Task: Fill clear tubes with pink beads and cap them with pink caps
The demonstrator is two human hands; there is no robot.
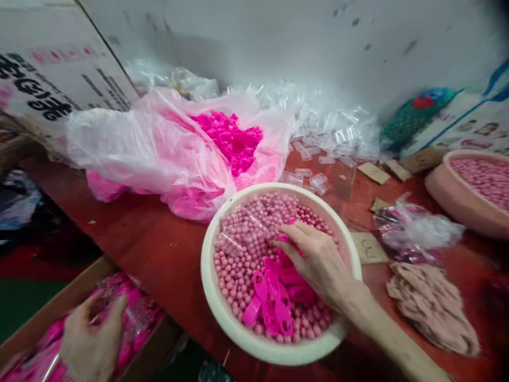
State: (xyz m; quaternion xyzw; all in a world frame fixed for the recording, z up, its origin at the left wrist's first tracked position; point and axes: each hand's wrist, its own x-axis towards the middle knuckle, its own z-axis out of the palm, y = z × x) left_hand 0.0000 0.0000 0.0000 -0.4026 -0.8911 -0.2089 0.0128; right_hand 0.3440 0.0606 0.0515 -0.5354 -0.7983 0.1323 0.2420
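A cream bowl [210, 297] holds many small pink beads [234, 265], with several clear plastic cases [238, 228] lying on them. Bright pink plastic pieces [272, 297] with oval holes are heaped on the beads. My right hand [314, 260] reaches into the bowl over this heap, fingers bent and a little apart; its fingertips are close to the pieces, and I see nothing gripped. At lower left, my left hand [93, 334] hangs over a cardboard box [40, 323] of pink packed items [135, 313]. Its thumb and fingers are apart, slightly blurred, with nothing clearly between them.
Behind the bowl, a plastic bag [151, 143] lies open with bright pink pieces [234, 140]. Clear cases [334, 122] pile along the wall. On the red table [151, 254] at right are a crumpled cloth [433, 305], a plastic packet [417, 225], cardboard tags [368, 248] and another bowl [441, 183].
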